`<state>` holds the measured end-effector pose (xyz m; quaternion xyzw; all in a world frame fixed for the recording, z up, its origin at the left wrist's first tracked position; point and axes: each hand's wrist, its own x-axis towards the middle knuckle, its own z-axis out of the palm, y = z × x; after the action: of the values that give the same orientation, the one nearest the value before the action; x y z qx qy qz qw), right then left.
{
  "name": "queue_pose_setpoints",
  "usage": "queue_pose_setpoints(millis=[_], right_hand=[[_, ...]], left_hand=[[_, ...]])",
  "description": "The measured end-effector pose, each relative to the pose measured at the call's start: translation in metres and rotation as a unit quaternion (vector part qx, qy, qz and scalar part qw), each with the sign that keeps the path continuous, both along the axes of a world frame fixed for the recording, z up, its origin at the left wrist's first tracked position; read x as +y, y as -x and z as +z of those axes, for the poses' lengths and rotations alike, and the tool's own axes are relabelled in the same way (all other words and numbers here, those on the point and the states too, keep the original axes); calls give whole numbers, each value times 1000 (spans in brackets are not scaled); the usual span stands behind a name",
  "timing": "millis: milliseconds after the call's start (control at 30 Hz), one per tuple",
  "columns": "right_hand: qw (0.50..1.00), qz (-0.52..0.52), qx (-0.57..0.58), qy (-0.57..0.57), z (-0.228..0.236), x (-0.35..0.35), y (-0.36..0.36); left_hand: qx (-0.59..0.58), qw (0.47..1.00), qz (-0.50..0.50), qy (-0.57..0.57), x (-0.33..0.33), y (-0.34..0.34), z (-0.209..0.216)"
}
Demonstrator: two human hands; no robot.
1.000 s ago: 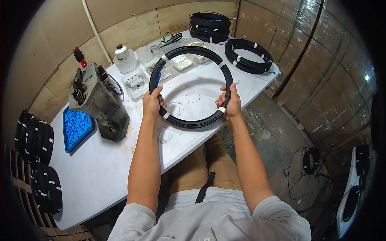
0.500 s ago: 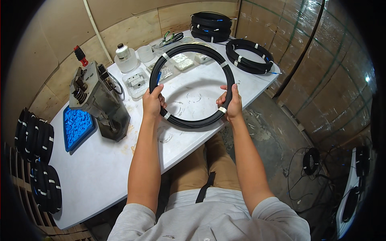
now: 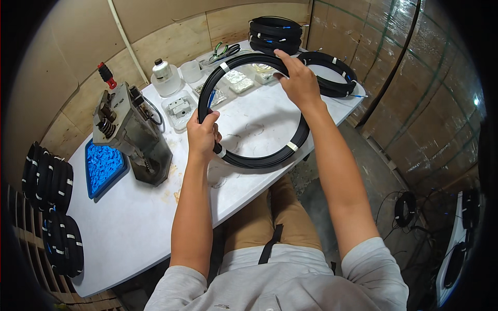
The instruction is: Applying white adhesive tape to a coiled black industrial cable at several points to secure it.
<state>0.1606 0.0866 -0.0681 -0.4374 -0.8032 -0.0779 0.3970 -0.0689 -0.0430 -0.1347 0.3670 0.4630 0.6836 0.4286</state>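
I hold a ring-shaped coil of black cable tilted above the white table, bound by several white tape bands. On its left side, my left hand is closed around the bundle. My right hand is at the coil's upper right, its fingers over the outer edge and the thumb at the inside, and it covers that stretch of cable. Just above my left hand, a blue connector shows along the coil's inner edge.
A metal press-like machine stands left beside a blue tray of small blue pieces. Behind are a white-capped bottle, plastic boxes of small parts and green-handled pliers. More cable coils are stacked at the back.
My right hand has moved from the coil's lower right up to its upper right. The coil has shifted slightly right, and its lower-right tape band shows uncovered. My left hand keeps its hold.
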Motion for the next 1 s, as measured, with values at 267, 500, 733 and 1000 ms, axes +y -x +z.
queue_pose_setpoints(millis=[267,500,733,1000], right_hand=[[992,106,-10,-64,-8,22,-12],[986,148,21,-80,-6,21,-15],[987,140,44,-62,-8,21,-15],[992,120,46,-6,-2,8,-16]], left_hand=[[-13,1000,17,-2,3,2,-3],[-10,1000,11,2,2,-2,0],[-10,1000,12,-9,4,1,-3],[-5,1000,9,-2,3,-1,-1]])
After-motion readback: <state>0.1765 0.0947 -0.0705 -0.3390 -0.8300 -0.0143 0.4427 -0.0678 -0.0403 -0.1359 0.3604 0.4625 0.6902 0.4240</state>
